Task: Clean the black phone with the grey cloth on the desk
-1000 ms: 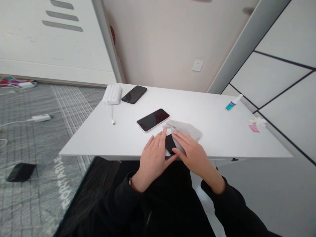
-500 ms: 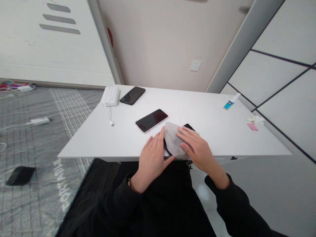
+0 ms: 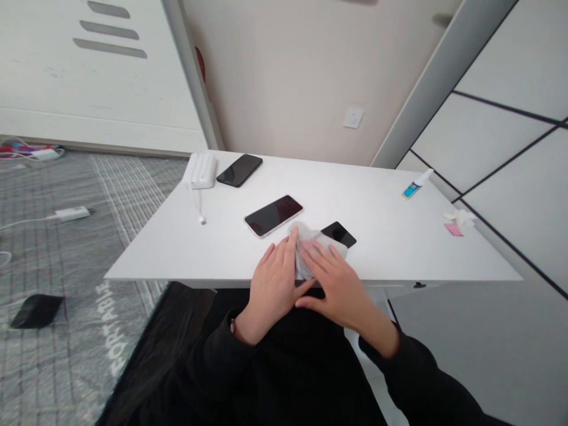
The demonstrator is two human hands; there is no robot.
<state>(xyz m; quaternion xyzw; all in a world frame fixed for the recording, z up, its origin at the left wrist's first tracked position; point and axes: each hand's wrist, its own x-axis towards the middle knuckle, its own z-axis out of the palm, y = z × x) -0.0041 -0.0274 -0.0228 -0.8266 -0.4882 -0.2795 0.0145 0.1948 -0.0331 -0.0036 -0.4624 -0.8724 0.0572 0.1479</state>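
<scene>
A black smartphone [image 3: 339,232] lies at the table's near edge, its right end bare and the rest under a light grey cloth [image 3: 302,267]. My right hand [image 3: 331,278] has hold of the cloth, its fingers pressing it down onto the screen and its thumb stretched to the left. At the phone's left end, my left hand [image 3: 274,283] steadies it, fingers along the side and thumb by the near edge. That end of the phone is hidden by cloth and hands. Just beyond my left hand rests a second smartphone [image 3: 273,216] with a pale rim.
Farther back on the white table [image 3: 168,251] lie another black phone [image 3: 239,170] and a white power bank [image 3: 200,171] with a short cable. Toward the right are a small blue-labelled bottle [image 3: 416,184], a pink slip [image 3: 453,229] and crumpled white scraps [image 3: 464,218].
My right hand has slid left and nearer to me with the cloth, uncovering the phone's right end. My left hand has stayed in place.
</scene>
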